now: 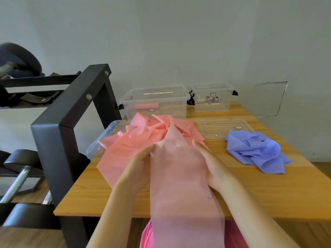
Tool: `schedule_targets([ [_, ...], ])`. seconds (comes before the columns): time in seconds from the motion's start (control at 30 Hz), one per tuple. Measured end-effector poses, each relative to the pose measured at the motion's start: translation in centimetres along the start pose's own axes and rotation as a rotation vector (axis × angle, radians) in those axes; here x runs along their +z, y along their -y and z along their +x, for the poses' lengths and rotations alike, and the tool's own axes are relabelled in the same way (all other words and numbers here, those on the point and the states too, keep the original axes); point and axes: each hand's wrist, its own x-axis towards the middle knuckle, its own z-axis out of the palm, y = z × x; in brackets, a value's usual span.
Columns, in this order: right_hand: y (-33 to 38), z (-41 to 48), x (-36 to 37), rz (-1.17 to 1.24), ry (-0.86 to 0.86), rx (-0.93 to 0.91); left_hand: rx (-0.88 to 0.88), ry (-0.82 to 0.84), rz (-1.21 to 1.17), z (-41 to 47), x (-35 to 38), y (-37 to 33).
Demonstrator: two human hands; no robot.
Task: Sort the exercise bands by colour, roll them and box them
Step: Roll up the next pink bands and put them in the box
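A long pink band [179,176] lies along the middle of the bench [268,190]. Its long axis runs from the heap of pink bands [141,138] straight back toward the person, and its near end hangs over the bench's front edge. The left hand [138,169] grips the band's left edge, thumb on top and fingers curled beneath. The right hand [213,169] lies along the right edge with its fingers straight; its thumb is hidden, so I cannot tell whether it pinches the band.

The pink heap partly covers a clear lid [100,142]. Behind the heap stands a clear box [155,97] with a pink roll [146,106] inside, lying crosswise. A second clear box [212,99] stands to its right. A heap of purple bands [254,151] sits near a second lid [223,127].
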Motion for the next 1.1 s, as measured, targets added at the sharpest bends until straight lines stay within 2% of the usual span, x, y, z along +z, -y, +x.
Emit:
schedule_targets([
  [0.13, -0.9, 0.6, 0.1, 0.048, 0.039, 0.042, -0.107, 0.065, 0.08, -0.6, -0.7, -0.2],
  [0.27, -1.6, 0.6, -1.0, 0.025, 0.141, -0.033, -0.246, 0.13, 0.155, 0.4, -0.5, -0.5],
  [0.37, -1.8, 0.0, -1.2, -0.042, 0.214, -0.049, -0.23, 0.066, 0.181, 2.0, 0.4, -0.9],
  [0.57, -1.5, -0.8, -2.2, -0.042, 0.337, 0.003, -0.159, -0.023, 0.02, 4.0, 2.5, -0.8],
  [0.63, -1.7, -0.4, -2.4, 0.009, 0.341, -0.006, -0.118, -0.004, 0.002, 4.1, 2.8, -0.7],
  [0.67, -1.4, 0.1, -2.0, 0.016, 0.281, 0.019, -0.094, 0.024, 0.016, 4.1, 2.9, -0.5],
  [0.73, -1.3, 1.0, -1.9, -0.059, 0.239, -0.032, -0.036, 0.132, 0.033, 3.6, 3.6, -0.7],
  [0.8, -3.0, 5.3, -5.4, -0.1, 0.086, -0.052, -0.023, 0.149, 0.099, 3.3, 3.7, -0.7],
  [0.9, -4.2, 4.8, -2.9, -0.122, 0.209, 0.081, -0.042, 0.099, 0.187, 2.9, 2.8, -0.7],
  [0.93, -3.6, 4.2, -1.3, -0.141, 0.162, 0.126, -0.032, 0.071, 0.219, 3.0, 2.2, -0.8],
  [1.1, -2.6, 4.0, 1.4, -0.108, 0.135, 0.077, 0.021, -0.013, 0.359, 2.8, 2.1, -0.5],
])
